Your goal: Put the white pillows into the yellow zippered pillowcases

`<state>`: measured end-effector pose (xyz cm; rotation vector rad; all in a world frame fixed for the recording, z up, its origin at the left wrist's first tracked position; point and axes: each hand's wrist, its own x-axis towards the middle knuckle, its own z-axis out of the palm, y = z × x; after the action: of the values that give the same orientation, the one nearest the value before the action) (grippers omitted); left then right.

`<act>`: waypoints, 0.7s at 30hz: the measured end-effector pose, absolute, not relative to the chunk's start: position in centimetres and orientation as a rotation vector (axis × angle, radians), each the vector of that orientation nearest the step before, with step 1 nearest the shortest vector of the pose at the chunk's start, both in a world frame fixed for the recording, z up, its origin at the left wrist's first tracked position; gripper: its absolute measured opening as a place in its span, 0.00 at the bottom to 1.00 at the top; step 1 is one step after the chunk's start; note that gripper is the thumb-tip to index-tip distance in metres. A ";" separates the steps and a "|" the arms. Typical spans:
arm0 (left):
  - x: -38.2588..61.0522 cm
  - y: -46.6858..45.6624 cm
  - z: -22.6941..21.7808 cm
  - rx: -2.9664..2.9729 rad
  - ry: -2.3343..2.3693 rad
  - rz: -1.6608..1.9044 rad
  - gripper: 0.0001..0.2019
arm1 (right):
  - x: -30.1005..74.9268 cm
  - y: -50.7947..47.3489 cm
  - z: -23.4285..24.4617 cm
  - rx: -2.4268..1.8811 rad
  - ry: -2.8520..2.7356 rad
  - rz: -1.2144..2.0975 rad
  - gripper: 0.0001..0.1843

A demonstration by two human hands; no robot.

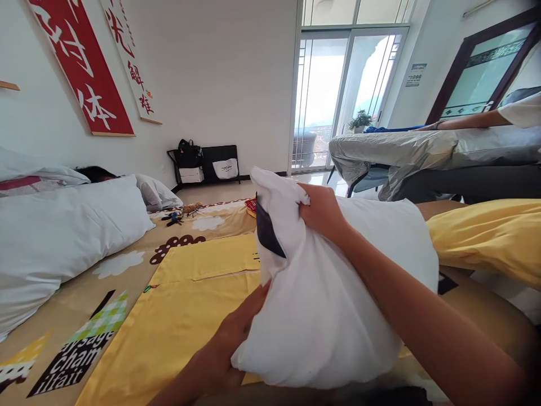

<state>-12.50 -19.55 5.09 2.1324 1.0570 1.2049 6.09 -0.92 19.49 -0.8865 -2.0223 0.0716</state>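
Note:
A plump white pillow (325,316) stands bunched in front of me, over a flat yellow pillowcase (186,316). My right hand (321,208) is closed on the fabric near the pillow's upper end, fingers curled into it. Lower down, my left hand (232,338) grips the left edge close to a corner; some of its fingers are hidden behind the cloth. Between the hands, a dark patch (268,228) shows at the pillow's folded end.
Another white pillow (84,225) lies left on the patterned bedsheet (139,270). A yellow pillow (490,237) is at right. Small tools (173,219) and a red checked cloth (251,207) lie farther back. Another person's arm (473,120) rests on a plastic-covered table (380,146).

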 end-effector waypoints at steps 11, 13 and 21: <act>-11.7 -17.1 2.4 2.526 1.059 1.238 0.14 | 3.2 -3.0 16.1 -0.638 -2.833 0.541 0.11; -12.6 -17.3 1.1 2.619 1.241 1.432 0.11 | 3.5 -2.0 15.6 -0.795 -2.823 0.468 0.08; -14.4 -17.2 -1.6 2.513 1.793 1.586 0.09 | 3.5 -0.1 15.1 -0.846 -2.543 1.064 0.03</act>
<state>-14.44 -17.24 -1.56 2.5125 1.7926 1.5864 3.46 -0.07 15.14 -0.8462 -2.5433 1.0642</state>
